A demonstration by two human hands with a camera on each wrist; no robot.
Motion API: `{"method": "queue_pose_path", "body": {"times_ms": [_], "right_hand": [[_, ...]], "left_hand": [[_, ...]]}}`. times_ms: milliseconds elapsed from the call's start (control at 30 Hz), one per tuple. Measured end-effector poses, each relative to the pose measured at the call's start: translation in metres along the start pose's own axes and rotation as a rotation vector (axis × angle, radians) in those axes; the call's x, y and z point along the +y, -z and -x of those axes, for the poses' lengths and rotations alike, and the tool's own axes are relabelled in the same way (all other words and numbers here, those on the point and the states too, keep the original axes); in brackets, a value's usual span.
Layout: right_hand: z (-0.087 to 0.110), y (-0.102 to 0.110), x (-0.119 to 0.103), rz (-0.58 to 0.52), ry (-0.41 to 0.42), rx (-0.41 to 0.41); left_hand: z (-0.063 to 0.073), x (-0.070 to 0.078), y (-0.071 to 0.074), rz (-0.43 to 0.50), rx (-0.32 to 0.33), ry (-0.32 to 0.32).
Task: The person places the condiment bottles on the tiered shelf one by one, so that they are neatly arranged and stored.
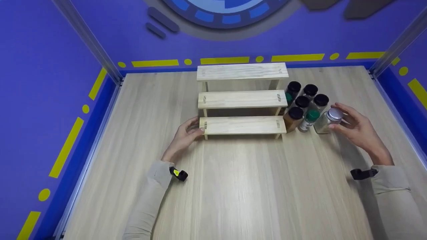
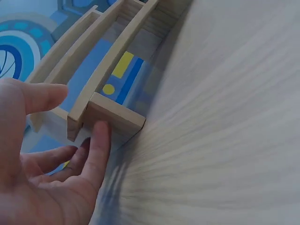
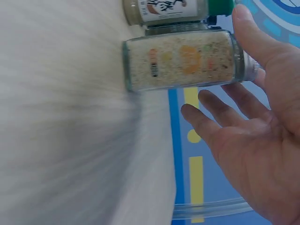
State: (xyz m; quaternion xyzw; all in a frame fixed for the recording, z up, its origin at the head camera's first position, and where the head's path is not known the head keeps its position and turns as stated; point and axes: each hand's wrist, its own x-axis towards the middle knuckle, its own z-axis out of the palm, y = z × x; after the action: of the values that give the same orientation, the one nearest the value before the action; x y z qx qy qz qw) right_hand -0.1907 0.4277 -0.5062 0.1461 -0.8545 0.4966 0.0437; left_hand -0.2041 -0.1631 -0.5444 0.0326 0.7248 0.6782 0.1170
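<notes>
A three-step wooden shelf [image 1: 243,125] stands near the middle of the table. My left hand [image 1: 189,133] is at the left end of its lowest step, thumb over the plank's corner. In the left wrist view, its fingers [image 2: 99,145] reach the end leg [image 2: 115,115] below. My right hand [image 1: 358,126] holds a glass spice jar [image 3: 183,61] near its silver lid [image 1: 335,114], thumb in front and index finger behind. Pale, speckled grains fill this upright jar. The other right fingers spread beside it. A green-lidded jar [image 1: 307,120] stands just left of it.
Several black-lidded spice jars [image 1: 295,114] crowd against the shelf's right end, with another green lid [image 1: 288,97] among them. Blue panels [image 1: 110,40] with yellow marks enclose the wood-grain table [image 1: 233,186] at the back and sides.
</notes>
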Motion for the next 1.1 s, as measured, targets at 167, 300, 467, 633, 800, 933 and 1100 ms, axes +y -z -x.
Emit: {"method": "queue_pose_path", "body": {"times_ms": [167,300,467,633,800,933,1100], "right_hand": [[0.005,-0.003,0.008,-0.006,-0.022,0.03],[0.005,-0.007,0.011,-0.028,-0.029,0.05],[0.006,-0.011,0.012,-0.053,-0.047,0.075],[0.005,-0.012,0.011,-0.068,-0.073,0.1],[0.004,-0.014,0.013,-0.059,-0.044,0.136],[0.004,-0.016,0.013,-0.061,-0.035,0.154],[0.003,-0.016,0.009,-0.067,-0.017,0.193]], "left_hand": [[-0.002,-0.006,0.001,0.17,0.001,0.031],[-0.003,-0.013,0.005,0.281,-0.012,0.018],[-0.004,-0.02,0.008,0.389,-0.03,0.005],[-0.003,-0.023,0.011,0.456,-0.081,-0.02],[-0.003,-0.025,0.014,0.451,-0.11,-0.018],[-0.004,-0.027,0.015,0.439,-0.119,-0.015],[-0.005,-0.029,0.014,0.439,-0.137,-0.028]]}}
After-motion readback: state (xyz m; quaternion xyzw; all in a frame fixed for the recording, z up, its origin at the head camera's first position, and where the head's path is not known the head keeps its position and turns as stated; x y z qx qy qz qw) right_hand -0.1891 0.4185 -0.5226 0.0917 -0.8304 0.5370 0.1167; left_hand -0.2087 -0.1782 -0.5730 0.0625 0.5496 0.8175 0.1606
